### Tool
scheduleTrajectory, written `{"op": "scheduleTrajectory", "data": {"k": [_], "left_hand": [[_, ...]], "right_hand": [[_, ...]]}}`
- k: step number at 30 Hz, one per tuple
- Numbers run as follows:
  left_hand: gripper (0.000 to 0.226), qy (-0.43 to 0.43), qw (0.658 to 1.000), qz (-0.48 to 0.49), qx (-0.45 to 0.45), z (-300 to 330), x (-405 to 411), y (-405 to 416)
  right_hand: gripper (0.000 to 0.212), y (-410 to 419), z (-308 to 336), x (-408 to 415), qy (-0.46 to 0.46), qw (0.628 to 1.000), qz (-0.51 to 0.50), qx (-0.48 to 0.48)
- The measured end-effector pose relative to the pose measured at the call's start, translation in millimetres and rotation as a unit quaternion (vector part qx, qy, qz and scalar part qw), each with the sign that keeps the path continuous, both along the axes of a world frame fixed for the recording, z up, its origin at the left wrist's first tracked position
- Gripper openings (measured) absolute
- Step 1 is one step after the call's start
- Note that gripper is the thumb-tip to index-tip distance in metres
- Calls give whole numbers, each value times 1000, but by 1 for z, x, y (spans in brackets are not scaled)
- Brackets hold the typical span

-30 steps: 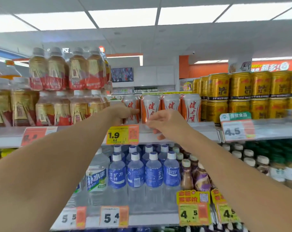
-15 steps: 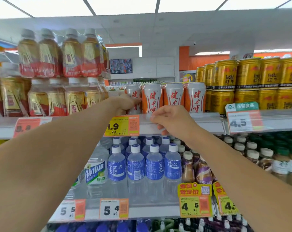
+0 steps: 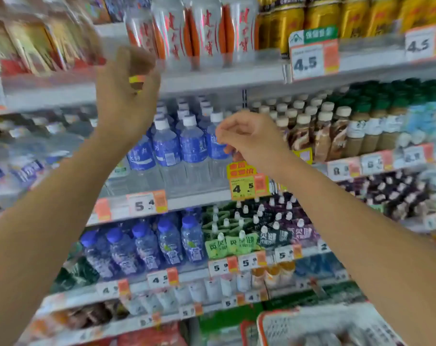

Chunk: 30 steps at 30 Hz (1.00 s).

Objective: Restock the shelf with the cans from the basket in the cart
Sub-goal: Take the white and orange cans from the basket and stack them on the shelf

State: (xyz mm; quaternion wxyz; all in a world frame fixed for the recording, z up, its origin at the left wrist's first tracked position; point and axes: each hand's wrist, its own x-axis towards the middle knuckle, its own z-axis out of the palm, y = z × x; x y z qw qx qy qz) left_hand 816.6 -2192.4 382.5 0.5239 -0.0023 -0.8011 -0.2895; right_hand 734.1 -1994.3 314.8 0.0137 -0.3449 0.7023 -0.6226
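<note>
Cans, white with orange sides and red lettering (image 3: 207,28): a row standing upright at the front edge of the grey metal top shelf (image 3: 224,78), between blurred amber bottles on the left and gold cans (image 3: 319,13) on the right. Head view, the only one: left hand (image 3: 127,96) raised before the shelf edge just below the white cans, fingers loosely curled, nothing held; the yellow seen between the fingers looks like a price tag behind them. Right hand (image 3: 249,141) lower, in front of the blue-labelled water bottles (image 3: 187,146), fingers loosely bent, nothing held. White mesh basket with red rim (image 3: 312,323) at the bottom right edge, with pale rounded shapes inside, too blurred to name. Progress, judged: several cans already shelved; both hands free, so the next can is yet to be taken from the basket.
</note>
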Motion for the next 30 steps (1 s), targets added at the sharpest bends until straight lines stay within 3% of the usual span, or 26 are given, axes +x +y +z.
{"op": "scheduleTrajectory", "data": {"k": [1,3,6,8,10,12,15,17,19,21,26,30], "left_hand": [[9,-9,998,-55,2,-39,15,26],[12,-116,984,-130,44,-129,35,80],[22,-344,904,-207,143,-270,54,152],[18,-445,849,-244,149,-354,65,204],[19,-505,801,-273,169,-415,73,253],[5,-589,751,-263,143,-463,78,290],[28,-640,730,-240,20,-515,84,318],[34,-651,716,-252,-12,-544,88,326],[32,-643,715,-274,32,-566,91,328],[15,-631,718,-277,92,-582,97,324],[17,-623,738,-244,89,-603,101,307],[19,-614,740,-241,132,-591,95,303]], "right_hand": [[4,16,-32,4,-27,1000,-3,14],[5,53,-107,16,-108,993,-10,51],[14,118,-240,37,-251,953,-83,146],[17,177,-334,54,-343,894,-129,259],[21,238,-423,77,-373,819,-134,416],[38,289,-492,104,-410,755,-146,490],[46,319,-550,130,-459,724,-184,482],[63,318,-576,132,-468,713,-191,486],[77,312,-603,129,-451,707,-247,487],[74,303,-622,130,-431,714,-279,476],[72,293,-645,127,-404,679,-273,549],[75,302,-620,130,-398,711,-267,514]]}}
